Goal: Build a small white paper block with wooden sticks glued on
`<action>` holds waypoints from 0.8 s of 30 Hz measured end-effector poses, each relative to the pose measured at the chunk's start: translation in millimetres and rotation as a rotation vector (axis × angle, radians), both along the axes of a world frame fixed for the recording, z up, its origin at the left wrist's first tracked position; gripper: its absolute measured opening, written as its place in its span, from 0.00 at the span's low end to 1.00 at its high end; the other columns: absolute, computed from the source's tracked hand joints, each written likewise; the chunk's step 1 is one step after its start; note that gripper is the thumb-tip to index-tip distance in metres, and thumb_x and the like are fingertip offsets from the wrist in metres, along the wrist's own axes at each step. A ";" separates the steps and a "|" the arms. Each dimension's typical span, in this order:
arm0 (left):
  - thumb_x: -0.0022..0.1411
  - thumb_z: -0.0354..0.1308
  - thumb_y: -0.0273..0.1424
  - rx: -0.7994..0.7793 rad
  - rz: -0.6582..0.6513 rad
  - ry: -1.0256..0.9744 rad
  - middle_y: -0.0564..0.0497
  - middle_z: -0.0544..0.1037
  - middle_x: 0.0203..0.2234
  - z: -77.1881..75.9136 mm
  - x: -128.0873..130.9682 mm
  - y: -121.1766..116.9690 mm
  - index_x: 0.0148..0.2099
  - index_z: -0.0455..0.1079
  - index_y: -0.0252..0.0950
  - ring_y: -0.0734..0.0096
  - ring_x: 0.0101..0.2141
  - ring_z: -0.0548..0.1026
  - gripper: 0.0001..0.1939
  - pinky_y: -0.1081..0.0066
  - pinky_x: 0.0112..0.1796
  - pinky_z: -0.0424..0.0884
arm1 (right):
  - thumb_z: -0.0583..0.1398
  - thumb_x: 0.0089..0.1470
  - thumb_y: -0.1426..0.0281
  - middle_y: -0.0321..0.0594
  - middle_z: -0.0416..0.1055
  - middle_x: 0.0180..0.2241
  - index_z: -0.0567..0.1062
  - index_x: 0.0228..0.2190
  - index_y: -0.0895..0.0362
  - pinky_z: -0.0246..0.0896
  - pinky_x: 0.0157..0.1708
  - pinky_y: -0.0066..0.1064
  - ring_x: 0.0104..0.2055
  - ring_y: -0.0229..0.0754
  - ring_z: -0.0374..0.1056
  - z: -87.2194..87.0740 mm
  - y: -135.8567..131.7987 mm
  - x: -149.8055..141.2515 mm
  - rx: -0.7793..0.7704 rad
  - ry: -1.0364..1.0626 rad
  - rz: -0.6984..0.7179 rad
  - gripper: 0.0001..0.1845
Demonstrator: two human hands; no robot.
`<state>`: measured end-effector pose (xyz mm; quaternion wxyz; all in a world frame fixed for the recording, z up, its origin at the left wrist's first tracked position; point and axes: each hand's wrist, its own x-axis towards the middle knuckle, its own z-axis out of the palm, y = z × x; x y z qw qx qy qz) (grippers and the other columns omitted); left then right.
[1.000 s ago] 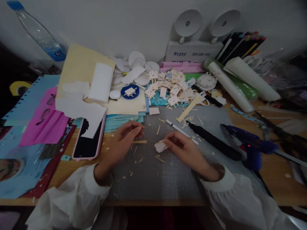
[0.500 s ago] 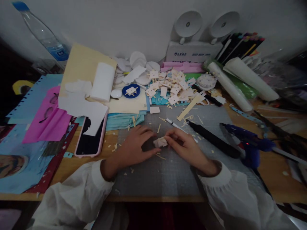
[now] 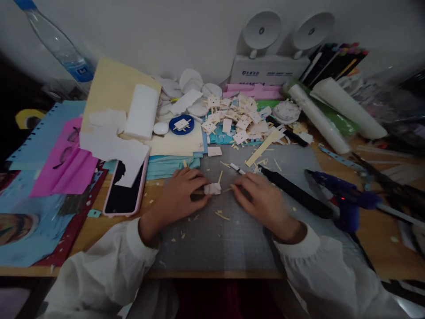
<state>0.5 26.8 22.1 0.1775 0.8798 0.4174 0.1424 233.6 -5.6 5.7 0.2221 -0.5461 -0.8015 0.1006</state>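
A small whitish folded paper piece (image 3: 212, 189) sits low over the grey cutting mat (image 3: 232, 248). My left hand (image 3: 181, 192) grips its left edge between thumb and fingers. Just right of the piece, my right hand (image 3: 260, 199) pinches a thin pale paper strip (image 3: 228, 189) at fingertip level. Behind the paper piece lies another short yellowish strip (image 3: 220, 177). Several small scraps are strewn on the mat in front of the hands. A white pen (image 3: 237, 168) is partly hidden behind my right hand.
To the right lie a black pen-like tool (image 3: 295, 190) and a blue glue gun (image 3: 345, 190) with a red light. At the back is a heap of small paper figures (image 3: 239, 119). A phone (image 3: 122, 195) under torn white paper (image 3: 113, 146) and a pink sheet (image 3: 63, 164) occupy the left.
My left hand came right and took the paper piece's left edge. The piece shifted left from my right hand, which now holds a thin strip and sits slightly farther right.
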 end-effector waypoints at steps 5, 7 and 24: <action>0.60 0.59 0.34 -0.047 0.048 -0.156 0.46 0.76 0.41 1.1 -0.9 1.4 0.44 0.74 0.38 0.58 0.45 0.72 0.11 0.58 0.48 0.65 | 0.57 0.59 0.65 0.46 0.71 0.39 0.72 0.38 0.56 0.63 0.41 0.38 0.43 0.47 0.67 13.9 -2.1 6.9 0.141 0.026 0.127 0.08; 0.62 0.56 0.33 -0.082 0.121 -0.311 0.46 0.78 0.38 4.1 -1.5 1.4 0.42 0.74 0.37 0.62 0.42 0.74 0.09 0.62 0.45 0.67 | 0.58 0.58 0.64 0.44 0.71 0.37 0.72 0.36 0.56 0.63 0.36 0.35 0.40 0.44 0.68 19.8 -2.7 9.7 0.109 0.031 0.314 0.09; 0.61 0.55 0.30 -0.383 0.579 -1.251 0.54 0.70 0.21 3.9 -11.9 11.5 0.25 0.73 0.40 0.74 0.26 0.66 0.12 0.73 0.28 0.63 | 0.51 0.63 0.69 0.41 0.70 0.34 0.69 0.35 0.57 0.61 0.32 0.32 0.35 0.41 0.69 21.7 0.2 13.9 -0.117 -0.096 0.367 0.09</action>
